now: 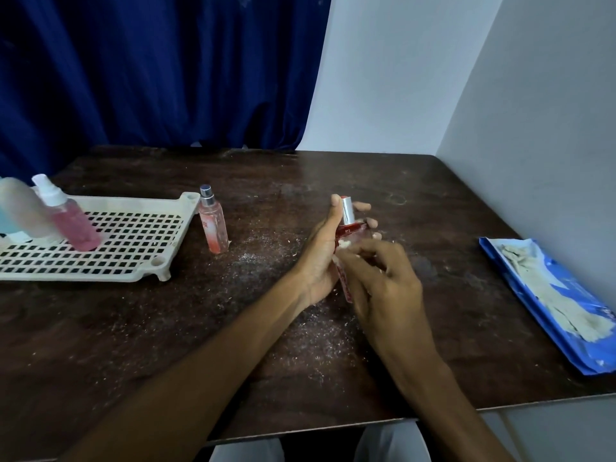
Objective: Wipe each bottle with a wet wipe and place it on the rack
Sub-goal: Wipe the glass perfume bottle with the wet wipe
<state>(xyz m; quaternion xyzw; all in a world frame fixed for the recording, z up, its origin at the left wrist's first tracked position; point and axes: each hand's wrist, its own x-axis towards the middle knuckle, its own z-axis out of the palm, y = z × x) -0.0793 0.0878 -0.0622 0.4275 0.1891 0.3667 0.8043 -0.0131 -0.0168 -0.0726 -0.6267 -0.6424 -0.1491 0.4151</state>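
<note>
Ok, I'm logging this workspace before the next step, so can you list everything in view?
table: one, dark brown, under everything
crumbs: many, white, scattered on the table
rack: one, white, perforated, table's left side
spray bottle: one, pink with white cap, on the rack
pale bottle: one, frosted bluish, on the rack at the left edge, blurred
small bottle: one, pink with silver sprayer, upright beside the rack
red bottle: one, red with silver cap, in the left hand
wipe piece: one, white, against the red bottle
wipe pack: one, blue, open, table's right edge
curtain: one, dark blue, behind
wall: white, right
left hand: grip round the red bottle
right hand: pinches the wipe piece
</note>
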